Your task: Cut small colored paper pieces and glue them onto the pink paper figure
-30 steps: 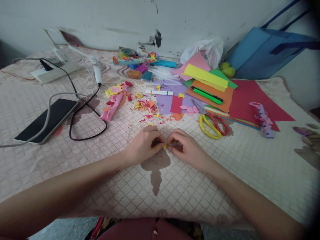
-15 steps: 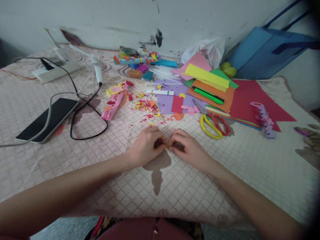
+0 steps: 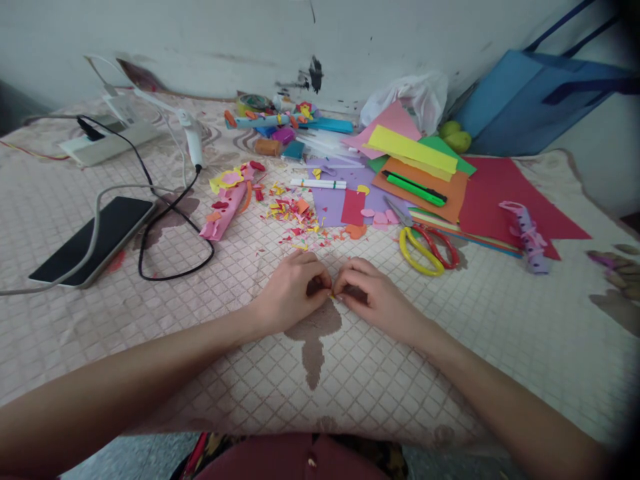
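Just above the patterned cloth, my left hand [image 3: 295,291] and my right hand [image 3: 373,293] meet fingertip to fingertip. Both are closed in a pinch on a tiny yellow piece of paper [image 3: 332,296], mostly hidden by the fingers. Beyond them lies a scatter of red, pink and yellow paper scraps [image 3: 295,213]. Scissors [image 3: 421,252] with one yellow and one red handle rest to the right of my right hand. Pink paper ovals [image 3: 381,217] and an orange paper piece [image 3: 355,231] lie near the scissor blades.
Stacked coloured paper [image 3: 415,150] carries a green cutter [image 3: 417,190]. A decorated purple paper roll [image 3: 529,237] is at right, a pink one [image 3: 227,207] at left. A black-screened phone [image 3: 95,240] lies among cables and a power strip [image 3: 113,143]. A blue bag [image 3: 530,100] leans at the back right.
Both hands keep their pinch in nearly the same place, with only a slight shift of the fingertips. The whole view has moved very slightly.
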Demonstrator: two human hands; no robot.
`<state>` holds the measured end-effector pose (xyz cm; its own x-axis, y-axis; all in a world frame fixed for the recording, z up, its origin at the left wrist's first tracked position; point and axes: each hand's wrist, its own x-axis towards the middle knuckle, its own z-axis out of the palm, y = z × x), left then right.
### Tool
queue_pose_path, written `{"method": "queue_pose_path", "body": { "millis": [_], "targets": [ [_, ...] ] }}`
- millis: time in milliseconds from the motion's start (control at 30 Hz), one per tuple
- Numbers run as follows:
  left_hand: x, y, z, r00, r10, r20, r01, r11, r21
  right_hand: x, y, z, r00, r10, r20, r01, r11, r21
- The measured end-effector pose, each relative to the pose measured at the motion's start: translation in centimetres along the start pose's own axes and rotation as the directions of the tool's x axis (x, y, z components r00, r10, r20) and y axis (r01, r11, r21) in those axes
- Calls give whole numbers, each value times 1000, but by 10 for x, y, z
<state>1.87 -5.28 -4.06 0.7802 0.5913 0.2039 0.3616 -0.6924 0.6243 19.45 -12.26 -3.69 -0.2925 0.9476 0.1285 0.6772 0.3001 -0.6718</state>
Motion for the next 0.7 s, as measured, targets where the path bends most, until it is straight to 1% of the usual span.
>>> {"method": "queue_pose_path", "body": {
  "millis": [267,500,700],
  "targets": [
    [1,0,2,1000,-3,-7,3,1000,25,0,-2,4,998,33,-47,-34,999,-33],
    [1,0,2,1000,-3,-2,3,1000,12,-1,-5,12,988,73,-134,-83,994,-66],
    [3,0,-1,1000,4,12,-4,1000,-7,-1,-7,15,984,96,-149,-109,991,-84]
  ]
}}
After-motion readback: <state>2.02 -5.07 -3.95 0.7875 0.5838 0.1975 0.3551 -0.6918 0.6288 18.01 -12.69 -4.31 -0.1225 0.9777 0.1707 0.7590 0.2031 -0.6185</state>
